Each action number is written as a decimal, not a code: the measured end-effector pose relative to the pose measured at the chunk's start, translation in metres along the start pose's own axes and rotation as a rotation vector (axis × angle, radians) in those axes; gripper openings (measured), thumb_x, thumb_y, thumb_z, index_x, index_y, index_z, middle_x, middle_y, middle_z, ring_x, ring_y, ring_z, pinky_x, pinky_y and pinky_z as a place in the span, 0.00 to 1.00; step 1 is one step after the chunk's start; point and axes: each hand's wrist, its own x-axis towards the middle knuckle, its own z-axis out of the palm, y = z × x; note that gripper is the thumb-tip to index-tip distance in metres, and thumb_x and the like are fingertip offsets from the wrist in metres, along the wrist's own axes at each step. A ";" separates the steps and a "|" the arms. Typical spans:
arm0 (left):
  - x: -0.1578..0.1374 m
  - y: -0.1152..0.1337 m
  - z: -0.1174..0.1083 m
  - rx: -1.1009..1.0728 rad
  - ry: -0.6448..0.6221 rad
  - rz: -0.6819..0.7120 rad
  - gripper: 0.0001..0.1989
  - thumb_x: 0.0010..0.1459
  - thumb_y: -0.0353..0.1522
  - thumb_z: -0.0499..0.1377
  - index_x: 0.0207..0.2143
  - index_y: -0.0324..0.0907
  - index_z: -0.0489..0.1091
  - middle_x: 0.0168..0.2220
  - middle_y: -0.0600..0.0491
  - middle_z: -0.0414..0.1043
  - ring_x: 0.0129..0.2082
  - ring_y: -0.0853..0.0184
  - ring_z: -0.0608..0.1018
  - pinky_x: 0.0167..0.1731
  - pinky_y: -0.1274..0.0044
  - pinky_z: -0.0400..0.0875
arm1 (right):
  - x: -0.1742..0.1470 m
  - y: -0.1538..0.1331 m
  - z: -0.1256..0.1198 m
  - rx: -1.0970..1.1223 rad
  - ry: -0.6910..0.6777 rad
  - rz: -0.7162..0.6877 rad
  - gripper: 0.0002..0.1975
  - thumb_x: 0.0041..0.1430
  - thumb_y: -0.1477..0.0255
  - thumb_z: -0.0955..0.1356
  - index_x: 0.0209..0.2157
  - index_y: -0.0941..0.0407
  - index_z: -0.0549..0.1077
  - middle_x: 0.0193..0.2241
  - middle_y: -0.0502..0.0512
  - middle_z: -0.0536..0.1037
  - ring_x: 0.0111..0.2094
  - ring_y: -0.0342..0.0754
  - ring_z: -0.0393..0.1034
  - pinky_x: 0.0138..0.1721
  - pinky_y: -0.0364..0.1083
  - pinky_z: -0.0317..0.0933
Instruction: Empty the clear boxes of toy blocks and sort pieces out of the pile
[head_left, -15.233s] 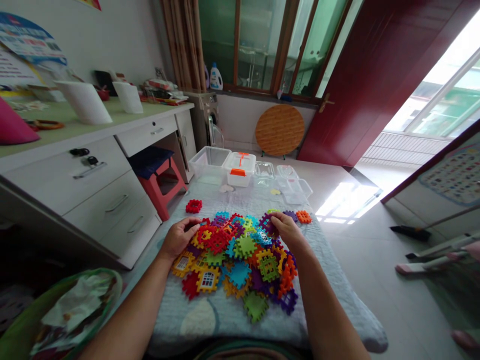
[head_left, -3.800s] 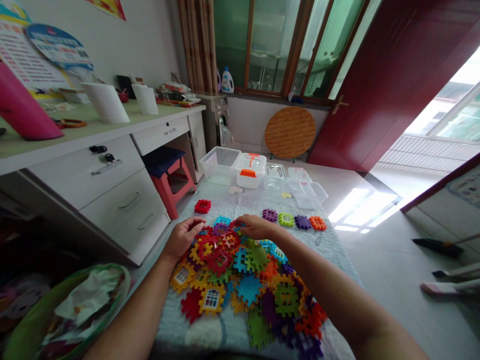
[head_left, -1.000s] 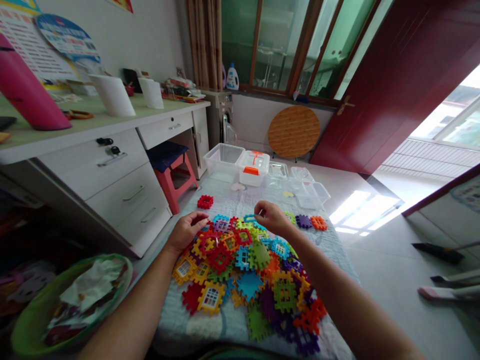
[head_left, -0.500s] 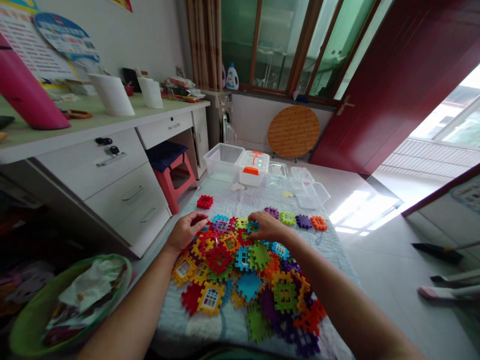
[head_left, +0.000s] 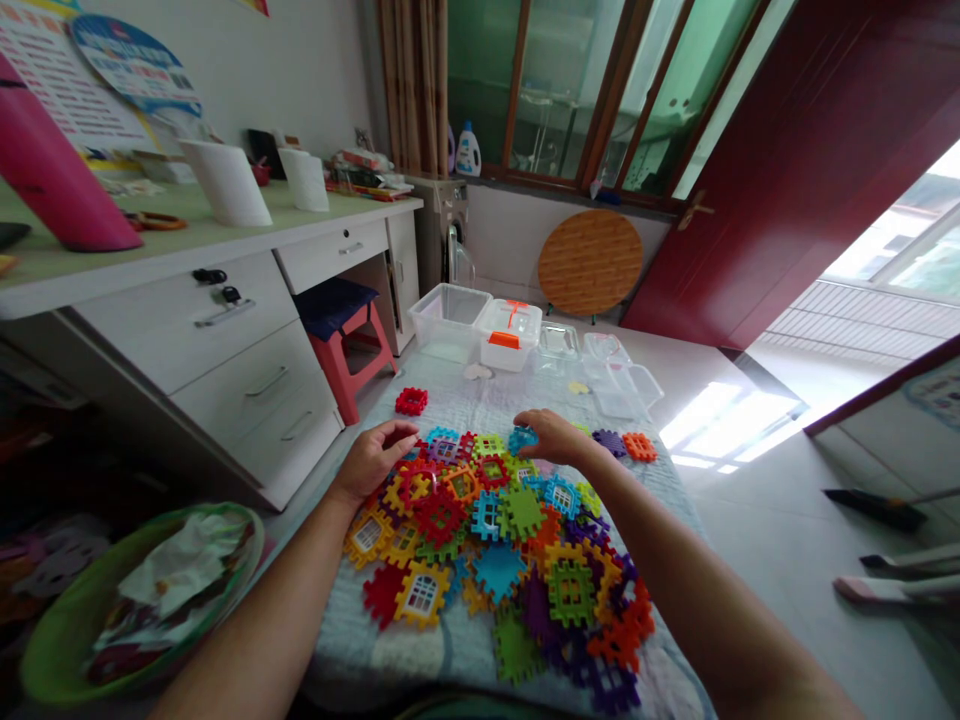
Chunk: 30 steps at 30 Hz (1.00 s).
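My right hand (head_left: 556,437) grips a blue interlocking building tile (head_left: 522,440) between thumb and fingers at the far side of a mixed heap. My left hand (head_left: 372,460) rests at the heap's left edge, thumb and fingers curved apart, with nothing seen in it. The heap holds notched plastic tiles, among them a green tile (head_left: 520,512), a yellow window tile (head_left: 422,595) and a red tile (head_left: 439,513). A red hollow square of joined tiles (head_left: 412,401) lies alone beyond my left hand. To the right lie a purple tile (head_left: 609,442) and an orange tile (head_left: 640,446), partly beside my right hand.
Along the far end of the cloth-covered table (head_left: 409,655) stand an open clear bin (head_left: 448,325), a lidded box with orange latches (head_left: 510,345) and clear lids. A desk (head_left: 225,350) and red stool (head_left: 352,360) are left; a green basket (head_left: 52,640) sits below.
My right hand has moved slightly right and lifted the blue tile off the heap's far edge. It now covers part of the tile row there. My left hand has barely moved.
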 end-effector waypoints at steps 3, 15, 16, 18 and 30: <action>0.000 0.000 0.000 0.004 0.000 0.000 0.18 0.53 0.44 0.62 0.40 0.41 0.76 0.38 0.50 0.79 0.40 0.59 0.79 0.46 0.70 0.71 | 0.000 -0.006 0.001 -0.018 -0.051 0.002 0.25 0.51 0.69 0.73 0.51 0.57 0.72 0.48 0.61 0.77 0.49 0.55 0.70 0.48 0.48 0.61; -0.001 0.002 0.000 -0.020 -0.006 0.003 0.18 0.53 0.44 0.62 0.39 0.40 0.76 0.38 0.50 0.79 0.39 0.60 0.79 0.44 0.70 0.72 | 0.009 -0.023 -0.003 -0.142 -0.103 0.016 0.27 0.48 0.71 0.71 0.53 0.57 0.70 0.49 0.64 0.77 0.49 0.57 0.71 0.46 0.48 0.62; 0.000 0.002 0.000 -0.018 -0.005 0.002 0.18 0.53 0.44 0.62 0.39 0.41 0.76 0.38 0.50 0.79 0.39 0.60 0.79 0.45 0.70 0.72 | 0.010 -0.024 -0.002 -0.149 -0.103 0.017 0.27 0.48 0.71 0.71 0.53 0.57 0.70 0.49 0.64 0.76 0.49 0.57 0.72 0.45 0.49 0.63; 0.000 0.001 0.000 -0.012 -0.004 -0.004 0.19 0.53 0.45 0.62 0.40 0.40 0.75 0.39 0.50 0.79 0.40 0.59 0.79 0.46 0.70 0.71 | 0.012 -0.024 -0.001 -0.161 -0.105 0.019 0.28 0.48 0.70 0.70 0.53 0.57 0.70 0.49 0.65 0.76 0.48 0.58 0.72 0.44 0.50 0.63; -0.001 0.003 0.001 -0.039 0.002 -0.018 0.19 0.51 0.45 0.63 0.39 0.41 0.75 0.38 0.49 0.79 0.39 0.59 0.79 0.43 0.71 0.72 | 0.020 -0.023 0.002 -0.189 -0.152 0.021 0.30 0.45 0.66 0.73 0.52 0.56 0.70 0.48 0.65 0.75 0.45 0.58 0.72 0.42 0.50 0.64</action>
